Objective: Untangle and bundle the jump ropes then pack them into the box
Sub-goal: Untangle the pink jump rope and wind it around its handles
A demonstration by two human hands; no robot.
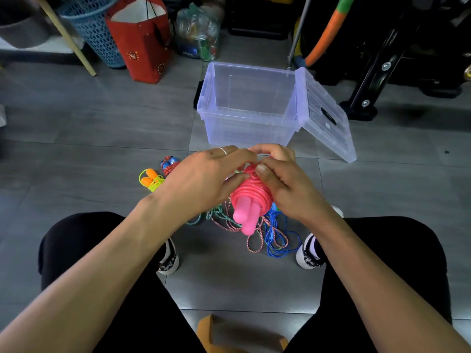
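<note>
While both hands are up over the knees, the pink jump rope (251, 197) sits between them, its cord wound into a tight coil around the two pink handles, which stick out the bottom toward the camera. Left hand (204, 179) has its fingers curled over the top of the coil, thumb pushed against the side, silver ring (223, 150) on one finger. Right hand (283, 182) grips the other side, thumb pressing on the top of the windings and fingers curled round the back. So both hands are clamped on the same bundle, fingertips nearly meeting at the top.

Down on the grey tile floor (89, 154), right under the bundle and between the shoes, there's a loose tangle (270, 233) of blue, green and red-and-white twisted ropes. Further toward the left, two finished ones lie side by side: a yellow rope with orange handles (151, 180) and a red-and-white rope with blue handles (170, 164).

The clear plastic box (248, 105) stands on the floor just past the hands, nothing inside, its lid (325, 115) leaning against its right side.

Along the far edge of the floor: a red paper bag (142, 39) and a blue basket (94, 29).
</note>
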